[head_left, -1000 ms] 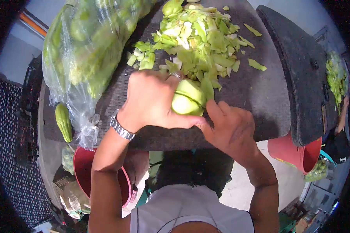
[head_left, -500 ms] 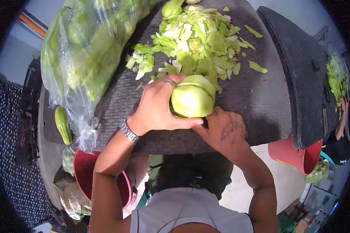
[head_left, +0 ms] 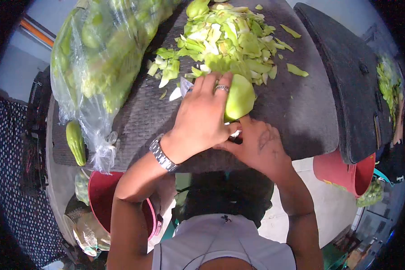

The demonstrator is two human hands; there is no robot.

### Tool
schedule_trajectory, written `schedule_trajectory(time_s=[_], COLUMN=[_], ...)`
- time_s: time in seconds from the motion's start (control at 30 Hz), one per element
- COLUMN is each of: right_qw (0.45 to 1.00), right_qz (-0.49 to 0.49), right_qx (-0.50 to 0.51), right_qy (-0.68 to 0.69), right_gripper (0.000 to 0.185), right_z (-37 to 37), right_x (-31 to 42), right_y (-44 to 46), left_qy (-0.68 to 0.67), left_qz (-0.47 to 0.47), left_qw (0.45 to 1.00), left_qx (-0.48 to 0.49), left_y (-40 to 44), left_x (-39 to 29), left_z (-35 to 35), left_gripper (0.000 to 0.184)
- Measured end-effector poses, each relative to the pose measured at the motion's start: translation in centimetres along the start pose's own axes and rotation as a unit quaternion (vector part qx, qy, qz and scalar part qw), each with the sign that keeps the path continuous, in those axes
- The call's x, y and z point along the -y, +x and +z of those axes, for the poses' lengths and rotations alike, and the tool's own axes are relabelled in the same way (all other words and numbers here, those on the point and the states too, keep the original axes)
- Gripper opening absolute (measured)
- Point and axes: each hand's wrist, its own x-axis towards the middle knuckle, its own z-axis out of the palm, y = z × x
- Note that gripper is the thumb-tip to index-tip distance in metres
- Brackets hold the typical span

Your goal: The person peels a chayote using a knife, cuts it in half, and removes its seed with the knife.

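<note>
My left hand (head_left: 202, 112), with a ring and a metal watch, is closed over the left side of a peeled pale green vegetable (head_left: 240, 96). Its fingers point away from me. My right hand (head_left: 258, 141) is closed at the vegetable's near end, its fingertips close to my left thumb. Past the left knuckles pokes a shiny pointed knife tip (head_left: 186, 85); its line runs back under the left hand towards the right, and the handle is hidden. Just beyond both hands lies a heap of green and white peelings (head_left: 238, 40) on the dark woven tabletop (head_left: 297, 121).
A clear plastic bag (head_left: 108, 58) of green vegetables fills the table's left, with a single ridged green one (head_left: 75, 143) beside its knot. Red buckets stand below, left (head_left: 155, 222) and right (head_left: 346, 173). A black panel (head_left: 342, 85) edges the right side.
My left hand has rolled over the top of the vegetable, covering more of it. The vegetable has turned and shifted right and slightly away. The knife tip has come into sight.
</note>
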Motion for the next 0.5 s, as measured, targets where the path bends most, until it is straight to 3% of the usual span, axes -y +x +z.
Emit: schedule_trajectory(time_s=[0.13,0.23,0.5], right_qw=[0.996,0.995,0.996], right_qz=[-0.001,-0.046,-0.071], right_qx=[0.028,-0.020,0.000], right_qy=[0.086,0.081,0.060], right_gripper=[0.061,0.059,0.025], right_z=[-1.4,-0.5,0.4], right_x=[0.4,-0.3,-0.6], right_y=[-0.7,-0.9,-1.0], left_qy=[-0.018,-0.019,-0.042], left_qz=[-0.009,0.009,0.009], left_qw=[0.999,0.999,0.999], left_qx=[0.034,0.029,0.012], left_y=[1.4,1.8,2.2], left_x=[0.2,0.6,0.6], left_z=[-0.9,-0.4,0.1], left_gripper=[0.092,0.091,0.094])
